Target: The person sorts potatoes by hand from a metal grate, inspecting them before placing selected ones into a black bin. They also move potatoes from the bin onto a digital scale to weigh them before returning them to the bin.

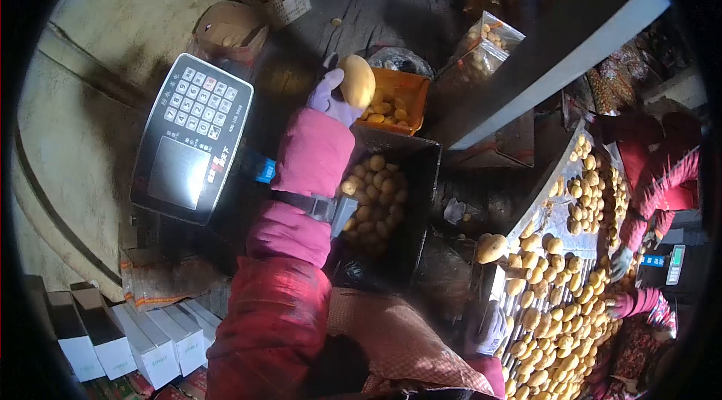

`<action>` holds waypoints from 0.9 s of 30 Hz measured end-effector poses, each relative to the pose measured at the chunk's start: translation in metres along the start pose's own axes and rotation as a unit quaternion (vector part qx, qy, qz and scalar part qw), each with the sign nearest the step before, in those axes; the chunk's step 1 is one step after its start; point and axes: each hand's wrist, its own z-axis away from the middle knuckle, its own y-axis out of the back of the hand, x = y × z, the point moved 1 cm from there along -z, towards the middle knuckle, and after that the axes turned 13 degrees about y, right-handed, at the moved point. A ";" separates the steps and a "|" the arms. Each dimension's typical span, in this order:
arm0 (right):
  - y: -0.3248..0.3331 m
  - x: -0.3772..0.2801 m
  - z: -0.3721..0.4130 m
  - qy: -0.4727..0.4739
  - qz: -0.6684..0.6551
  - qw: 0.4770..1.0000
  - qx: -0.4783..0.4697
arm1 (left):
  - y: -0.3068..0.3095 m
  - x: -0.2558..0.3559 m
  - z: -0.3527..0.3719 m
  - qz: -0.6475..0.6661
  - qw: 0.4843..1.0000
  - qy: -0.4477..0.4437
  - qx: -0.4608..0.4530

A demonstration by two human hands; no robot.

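My left hand (335, 99), in a purple glove, is closed around a large potato (357, 81) at the left edge of an orange crate (419, 91) with potatoes in it. Below that forearm, a black crate (427, 197) holds many smaller potatoes (376, 189). My right hand (487, 331), also gloved, rests low beside the sorting table (553, 219); its fingers are partly hidden and I cannot make out their grip. Another large potato (492, 248) sits above it at the table's near corner, and many potatoes (556, 325) cover the slatted surface.
A digital scale display (192, 136) stands left of my arm. A slanted metal beam (564, 61) crosses the upper right. Across the table are a co-worker's gloved hand (621, 263) and pink sleeve (639, 302). White boxes (154, 343), a cardboard box (232, 27) and a white basket (289, 5) lie around.
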 end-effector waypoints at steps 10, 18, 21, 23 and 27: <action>-0.004 0.005 0.001 0.009 0.011 1.000 -0.003 | 0.058 -0.070 0.051 -0.013 0.964 0.265 0.001; -0.003 0.006 0.008 0.011 0.022 0.999 -0.027 | -0.021 -0.054 0.089 0.110 0.973 0.143 -0.141; 0.001 0.003 0.006 -0.018 -0.011 0.998 -0.062 | 0.005 -0.096 0.086 0.141 0.920 0.294 -0.217; -0.001 0.005 0.012 -0.033 -0.024 0.996 -0.073 | 0.012 -0.116 0.083 0.074 0.926 0.328 -0.171; -0.005 0.007 0.012 -0.013 -0.041 0.999 -0.033 | 0.012 -0.125 0.083 0.106 0.904 0.388 -0.146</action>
